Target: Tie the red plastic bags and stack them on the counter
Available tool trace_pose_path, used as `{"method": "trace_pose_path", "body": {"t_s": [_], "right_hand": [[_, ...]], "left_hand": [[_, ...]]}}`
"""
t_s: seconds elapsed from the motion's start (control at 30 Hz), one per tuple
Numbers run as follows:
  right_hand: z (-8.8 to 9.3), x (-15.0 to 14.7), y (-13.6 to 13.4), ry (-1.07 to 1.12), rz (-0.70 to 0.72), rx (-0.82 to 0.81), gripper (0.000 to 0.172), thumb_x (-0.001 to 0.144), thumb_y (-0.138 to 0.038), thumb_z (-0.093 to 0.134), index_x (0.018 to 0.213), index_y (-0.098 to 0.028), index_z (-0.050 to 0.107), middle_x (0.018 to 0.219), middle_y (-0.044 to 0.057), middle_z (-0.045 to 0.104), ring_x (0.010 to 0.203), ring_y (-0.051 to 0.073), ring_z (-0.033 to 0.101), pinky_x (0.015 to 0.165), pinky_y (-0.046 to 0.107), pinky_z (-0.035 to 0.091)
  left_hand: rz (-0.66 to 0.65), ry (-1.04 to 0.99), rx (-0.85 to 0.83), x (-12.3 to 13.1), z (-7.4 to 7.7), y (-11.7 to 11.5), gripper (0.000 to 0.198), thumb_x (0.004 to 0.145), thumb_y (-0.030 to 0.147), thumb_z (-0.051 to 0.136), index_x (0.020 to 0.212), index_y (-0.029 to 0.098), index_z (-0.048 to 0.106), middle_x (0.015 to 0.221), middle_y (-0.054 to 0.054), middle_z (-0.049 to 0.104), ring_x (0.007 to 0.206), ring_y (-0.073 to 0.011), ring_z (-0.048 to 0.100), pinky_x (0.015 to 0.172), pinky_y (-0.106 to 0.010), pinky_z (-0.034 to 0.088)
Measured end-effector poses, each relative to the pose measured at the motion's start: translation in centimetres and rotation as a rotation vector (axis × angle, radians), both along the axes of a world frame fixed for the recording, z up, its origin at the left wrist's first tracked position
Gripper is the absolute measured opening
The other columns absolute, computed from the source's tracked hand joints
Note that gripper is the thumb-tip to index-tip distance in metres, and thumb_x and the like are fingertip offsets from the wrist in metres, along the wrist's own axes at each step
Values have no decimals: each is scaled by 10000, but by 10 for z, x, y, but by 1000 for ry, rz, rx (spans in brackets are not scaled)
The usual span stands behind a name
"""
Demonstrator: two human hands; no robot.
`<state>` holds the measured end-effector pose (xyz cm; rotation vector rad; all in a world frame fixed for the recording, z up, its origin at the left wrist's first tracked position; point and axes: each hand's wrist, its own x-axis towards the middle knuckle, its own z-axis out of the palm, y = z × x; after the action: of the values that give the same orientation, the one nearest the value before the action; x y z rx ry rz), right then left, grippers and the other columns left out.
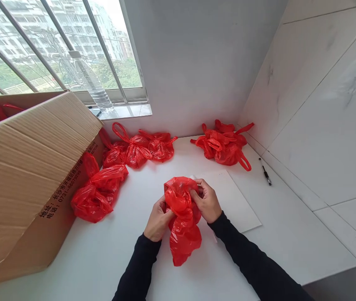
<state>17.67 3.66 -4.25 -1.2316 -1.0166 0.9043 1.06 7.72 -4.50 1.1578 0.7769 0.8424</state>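
Red, thin and crinkled, the plastic bag hung in the head view between the person's two hands, over the white table and overlapping the edge of a pale sheet. The left hand pinched one side low down; the right hand gripped the other side nearer the top, so the two were apart with plastic between them. From where I stood, I could not tell what it held, or whether its dangling end touched the table. It looked light, limp and rather slippery, likely to tear under a hard tug; the thick gathered folds seemed the safest grip, with finger pads rather than nails. Another red bundle sat beside the cardboard box, and a pen lay off to the right.
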Motion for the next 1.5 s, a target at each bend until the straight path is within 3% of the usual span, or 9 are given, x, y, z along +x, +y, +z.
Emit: {"method": "trace_pose_path", "body": {"t_s": [0.1, 0.23, 0.4, 0.6, 0.8, 0.97, 1.2, 1.37, 1.5], "right_hand": [[5, -1, -3, 8, 28, 5, 442, 939, -516, 542, 1272, -231, 478, 856, 17, 667, 750, 173, 625, 696, 299, 494], [8, -4, -8, -32, 137, -1, 621, 894, -524, 617, 1406, -263, 382, 1227, 95, 615, 1090, 217, 610, 892, 359, 508], [3, -6, -8, -66, 260, -37, 543, 842, -444, 709, 1311, -257, 511, 1013, 37, 685, 933, 201, 661, 889, 376, 523], [0, 1, -2, 33, 149, 3, 349, 869, -417, 670, 1152, -220, 615, 945, 44, 709, 877, 203, 677, 826, 352, 543], [4, 7, 0, 209, 83, 58, 400, 858, -405, 689, 1195, -224, 572, 1059, 64, 700, 983, 209, 675, 895, 350, 540], [7, 8, -1, 224, 126, 68, 462, 834, -386, 720, 1235, -226, 556, 1144, 74, 691, 1061, 220, 664, 978, 386, 517], [6, -4, -8, 204, 298, -81, 868, 882, -516, 649, 1557, -276, 158, 1329, 119, 623, 1196, 248, 626, 1002, 438, 519], [5, -7, -7, 107, 199, -1, 620, 870, -436, 692, 1406, -240, 449, 1325, 105, 624, 1198, 242, 617, 1049, 423, 488], [6, -2, -4, 152, 127, 53, 525, 885, -426, 671, 1345, -225, 516, 1332, 101, 628, 1209, 238, 610, 1061, 408, 483]], "left_hand": [[110, -61, -8, 0, -3, 2, 358, 588, 232, 851, 914, 172, 717, 812, -33, 743, 811, -250, 687, 710, -313, 540], [209, -93, -27, -5, -7, 7, 330, 633, 306, 842, 904, 174, 709, 834, -29, 746, 823, -245, 690, 696, -305, 539], [239, -81, -90, -7, -6, 6, 385, 653, 431, 838, 881, 155, 698, 810, -40, 744, 820, -257, 694, 681, -313, 542], [174, -152, -189, 1, 3, -3, 449, 769, 559, 709, 996, 173, 680, 930, -83, 750, 908, -289, 697, 725, -349, 555], [-30, -102, -208, 0, 12, -9, 487, 742, 363, 801, 1154, 193, 604, 1116, -108, 714, 959, -289, 694, 720, -337, 555], [22, -92, -81, -1, 6, -6, 466, 715, 286, 828, 1116, 179, 617, 1148, -111, 713, 1014, -296, 686, 833, -380, 549], [192, -198, -78, -2, 7, -2, 505, 703, 248, 827, 1155, 196, 608, 1144, -98, 724, 1105, -312, 663, 916, -414, 534], [99, -228, -119, -5, 11, -5, 566, 690, 166, 791, 1213, 209, 580, 1199, -99, 695, 1125, -319, 646, 893, -404, 553], [31, -231, -77, -3, 12, -5, 694, 705, 179, 808, 1330, 236, 513, 1290, -114, 644, 1153, -308, 631, 885, -378, 560]]}}
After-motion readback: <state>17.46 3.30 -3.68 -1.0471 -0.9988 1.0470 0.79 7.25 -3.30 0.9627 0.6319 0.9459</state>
